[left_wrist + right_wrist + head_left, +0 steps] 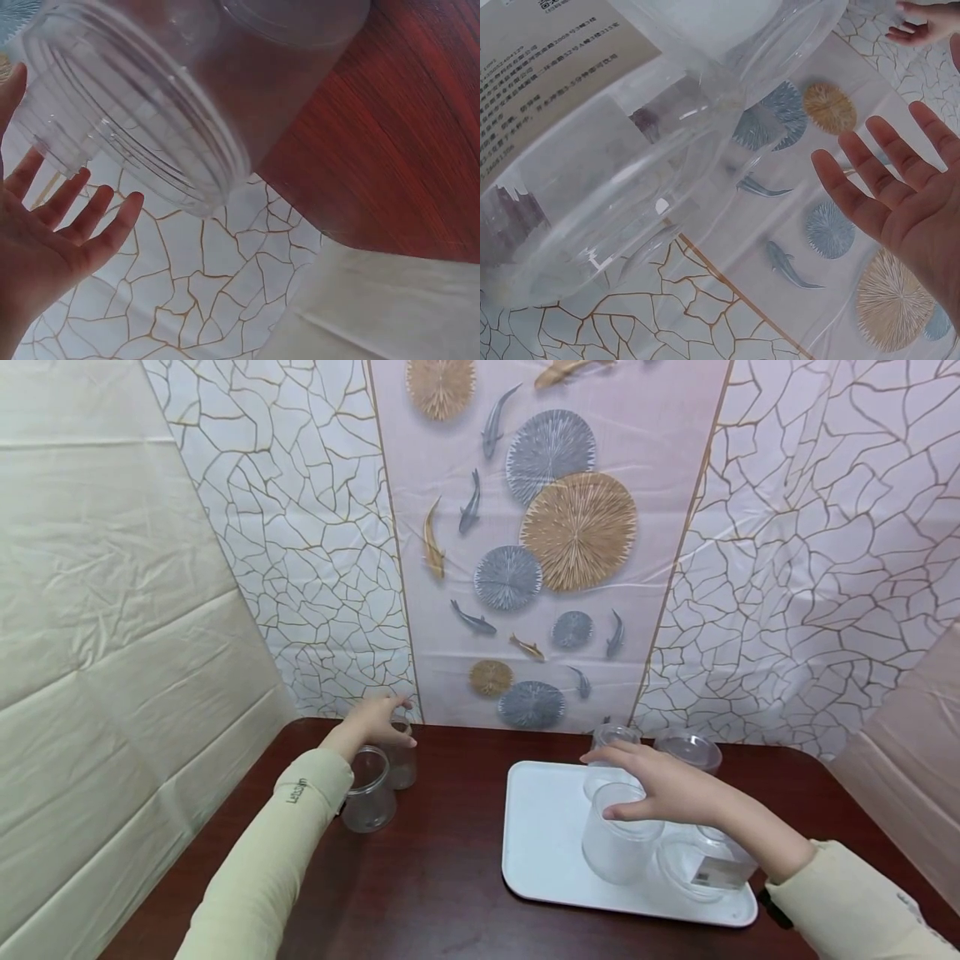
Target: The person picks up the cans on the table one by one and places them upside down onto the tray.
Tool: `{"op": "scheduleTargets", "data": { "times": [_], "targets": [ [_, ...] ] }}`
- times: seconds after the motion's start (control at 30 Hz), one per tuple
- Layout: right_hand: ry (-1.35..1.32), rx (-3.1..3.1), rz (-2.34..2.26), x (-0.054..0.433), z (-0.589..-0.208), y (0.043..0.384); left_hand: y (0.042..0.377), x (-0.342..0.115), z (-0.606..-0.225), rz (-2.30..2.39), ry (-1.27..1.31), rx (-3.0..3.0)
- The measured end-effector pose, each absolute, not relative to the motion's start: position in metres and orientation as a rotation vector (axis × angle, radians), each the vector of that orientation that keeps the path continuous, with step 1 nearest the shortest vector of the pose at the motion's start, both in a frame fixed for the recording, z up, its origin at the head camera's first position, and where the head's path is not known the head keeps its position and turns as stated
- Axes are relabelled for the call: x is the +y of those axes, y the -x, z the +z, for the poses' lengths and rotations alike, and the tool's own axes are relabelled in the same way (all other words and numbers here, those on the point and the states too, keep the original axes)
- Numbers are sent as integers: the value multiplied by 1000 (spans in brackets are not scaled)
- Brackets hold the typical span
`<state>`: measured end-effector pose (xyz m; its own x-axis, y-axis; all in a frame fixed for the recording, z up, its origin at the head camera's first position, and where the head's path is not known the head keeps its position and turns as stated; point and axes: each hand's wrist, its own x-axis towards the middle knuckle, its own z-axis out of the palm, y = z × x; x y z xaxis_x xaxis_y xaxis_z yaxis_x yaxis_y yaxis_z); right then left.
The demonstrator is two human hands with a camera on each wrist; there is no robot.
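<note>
At the table's far left, my left hand (369,725) reaches over the top of a clear jar (403,770), thumb and fingers apart. A wider clear jar (367,806) stands in front of it, close under the wrist. The left wrist view shows the fingers spread beside the jar rim (202,161). On the right, my right hand (663,783) hovers over a clear jar (618,847) on a white tray (540,835). Its fingers are extended with nothing in them, as the right wrist view shows. Another clear jar (600,781) stands behind, partly hidden by the hand.
More clear containers crowd the tray's right side, one with a printed label (718,872). A clear round container (690,750) stands at the back right. The dark red table (442,860) ends at a patterned backdrop (330,568), with a pale cloth wall (112,677) on the left.
</note>
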<state>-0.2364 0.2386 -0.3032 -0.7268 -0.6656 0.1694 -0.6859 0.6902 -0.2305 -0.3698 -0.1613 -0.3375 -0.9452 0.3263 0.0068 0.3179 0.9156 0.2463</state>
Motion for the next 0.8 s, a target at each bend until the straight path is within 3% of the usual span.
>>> {"op": "scheduleTargets", "data": {
  "times": [0.8],
  "targets": [
    [-1151, -2847, 442, 238, -308, 238, 375, -154, -347, 327, -423, 2935]
  ]
}}
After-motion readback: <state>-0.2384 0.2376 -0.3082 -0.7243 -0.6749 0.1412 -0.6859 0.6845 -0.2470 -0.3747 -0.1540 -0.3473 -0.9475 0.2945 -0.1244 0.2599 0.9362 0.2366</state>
